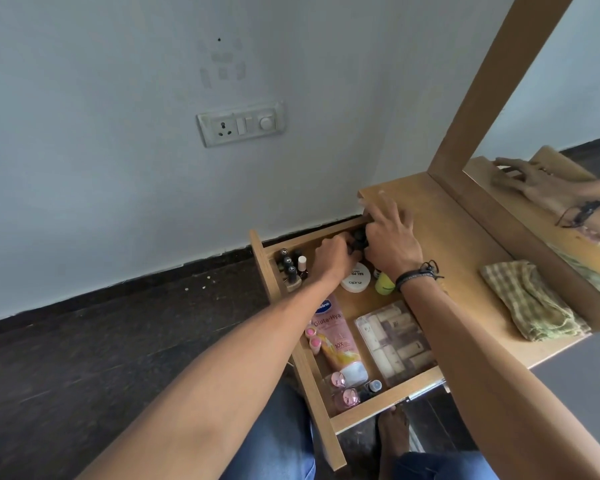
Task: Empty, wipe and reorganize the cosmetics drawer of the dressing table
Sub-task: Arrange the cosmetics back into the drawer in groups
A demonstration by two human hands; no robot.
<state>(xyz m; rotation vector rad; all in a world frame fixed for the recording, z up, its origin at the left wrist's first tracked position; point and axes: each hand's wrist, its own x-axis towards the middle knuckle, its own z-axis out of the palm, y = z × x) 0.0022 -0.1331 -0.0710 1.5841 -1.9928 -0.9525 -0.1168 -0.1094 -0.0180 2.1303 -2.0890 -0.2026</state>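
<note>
**Emptying looks barely begun: you have both hands at the back of the open drawer (378,408).**

Your left hand (329,254) curls round the small dark bottles (357,239) at the far end. Your right hand (388,240) covers them, but I cannot tell whether it grips. The cloth (530,299) lies on the dressing table (447,230). Next, lift the bottles out onto the tabletop.

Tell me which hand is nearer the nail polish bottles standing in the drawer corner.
Left. The left hand is just right of the nail polish bottles; the right hand is farther right, beyond the left hand, by the table top's edge.
</note>
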